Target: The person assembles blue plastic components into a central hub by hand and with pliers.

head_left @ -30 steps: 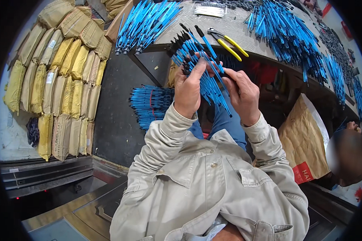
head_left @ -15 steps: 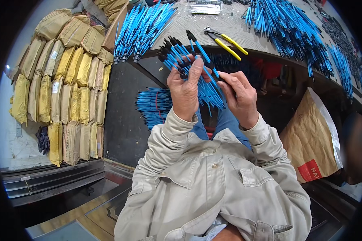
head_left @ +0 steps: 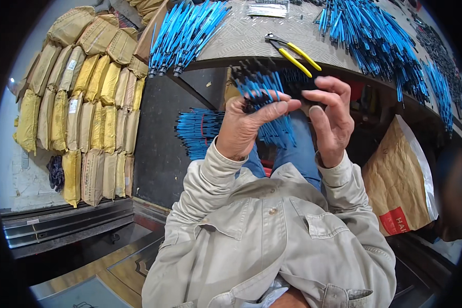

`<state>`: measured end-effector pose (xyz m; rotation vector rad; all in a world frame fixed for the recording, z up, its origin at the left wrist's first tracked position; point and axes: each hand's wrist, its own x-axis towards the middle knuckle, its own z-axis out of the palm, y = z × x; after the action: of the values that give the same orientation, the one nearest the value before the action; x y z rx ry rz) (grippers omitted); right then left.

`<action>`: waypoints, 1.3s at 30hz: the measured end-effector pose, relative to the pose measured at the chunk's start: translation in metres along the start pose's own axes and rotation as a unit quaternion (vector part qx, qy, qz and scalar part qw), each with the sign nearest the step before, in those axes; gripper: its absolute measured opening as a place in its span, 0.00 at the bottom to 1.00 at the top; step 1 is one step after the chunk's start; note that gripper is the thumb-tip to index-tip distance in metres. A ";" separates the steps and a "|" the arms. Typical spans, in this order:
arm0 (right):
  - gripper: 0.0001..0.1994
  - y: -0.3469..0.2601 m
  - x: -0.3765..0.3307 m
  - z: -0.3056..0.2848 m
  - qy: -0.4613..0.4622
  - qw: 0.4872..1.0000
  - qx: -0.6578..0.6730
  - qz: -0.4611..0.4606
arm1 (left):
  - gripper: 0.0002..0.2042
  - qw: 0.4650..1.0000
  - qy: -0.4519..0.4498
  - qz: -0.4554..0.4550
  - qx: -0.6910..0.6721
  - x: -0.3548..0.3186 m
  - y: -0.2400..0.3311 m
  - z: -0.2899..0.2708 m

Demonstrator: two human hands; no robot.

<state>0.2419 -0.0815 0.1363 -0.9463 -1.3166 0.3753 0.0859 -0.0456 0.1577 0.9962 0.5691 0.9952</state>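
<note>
A bundle of thin blue rods with black fittings [head_left: 276, 132] is gripped in my left hand [head_left: 243, 124], thumb laid across it. The rods' black ends stick up beyond the fingers, smeared by motion, and their lower lengths hang over my lap. Just right of the bundle, my right hand [head_left: 333, 120] is raised with its fingers curled but apart, and nothing shows between them. A gap separates it from the rods.
Pliers with yellow handles [head_left: 297, 55] lie on the workbench [head_left: 231, 43] ahead. Piles of blue rods [head_left: 187, 33] sit at its left and right [head_left: 369, 36]. Another bundle [head_left: 195, 131] lies low at left. Stacked parcels [head_left: 90, 110] line the left wall; a brown paper sack [head_left: 400, 177] stands right.
My right hand has let go of a single blue rod and moved up and right, its fingers opening. My left hand has turned, shifting its bundle slightly right.
</note>
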 end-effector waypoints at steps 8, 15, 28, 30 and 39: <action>0.09 -0.001 0.013 0.019 -0.119 0.987 -0.091 -0.065 | 0.07 0.987 -0.055 0.034 0.149 0.002 -0.025 -0.018; 0.09 0.007 0.004 0.032 -0.137 0.991 -0.013 -0.007 | 0.07 0.983 -0.066 0.056 0.162 -0.004 -0.031 -0.028; 0.09 0.018 0.040 0.028 -0.232 0.969 0.002 -0.084 | 0.07 0.952 -0.143 0.087 0.257 0.010 -0.022 -0.045; 0.11 0.018 0.030 0.037 -0.171 0.982 -0.027 -0.072 | 0.06 0.975 -0.121 0.065 0.174 0.007 -0.034 -0.045; 0.10 -0.004 0.035 0.030 -0.196 0.979 -0.008 -0.055 | 0.05 0.973 -0.162 0.033 0.162 -0.005 -0.013 -0.034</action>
<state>0.2225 -0.0479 0.1609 -0.8336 -1.7257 0.4835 0.0625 -0.0375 0.1303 1.4446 0.4330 0.7882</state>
